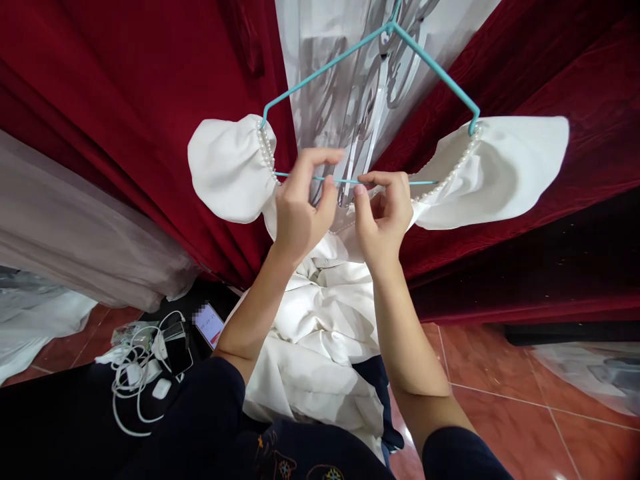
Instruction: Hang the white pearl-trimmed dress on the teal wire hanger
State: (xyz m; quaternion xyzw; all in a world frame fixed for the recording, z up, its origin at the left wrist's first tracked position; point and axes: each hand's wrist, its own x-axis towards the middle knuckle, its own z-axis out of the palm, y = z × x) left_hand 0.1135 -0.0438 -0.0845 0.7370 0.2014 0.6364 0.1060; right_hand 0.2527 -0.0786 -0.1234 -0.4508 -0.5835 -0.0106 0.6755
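A white dress [330, 307] with pearl-like beads along its neckline hangs on a light-blue hanger [330, 63]. Its puffed sleeve [227, 167] is at the left, and a wider white sleeve [525, 160] spreads at the right. My left hand [303, 207] is raised in front of the hanger's lower bar, thumb and forefinger apart. Beside it, my right hand [385, 217] pinches thumb and forefinger together at the bar. Whatever is in that pinch is too small to make out. The dress's skirt drapes down toward my lap.
Dark red curtains [150, 87] hang behind, with pale sheer fabric [85, 207] at the left. On a black surface at lower left lie tangled white cables [130, 380], a lit phone [209, 325] and a small white case [161, 389]. Red tiles [500, 360] cover the floor.
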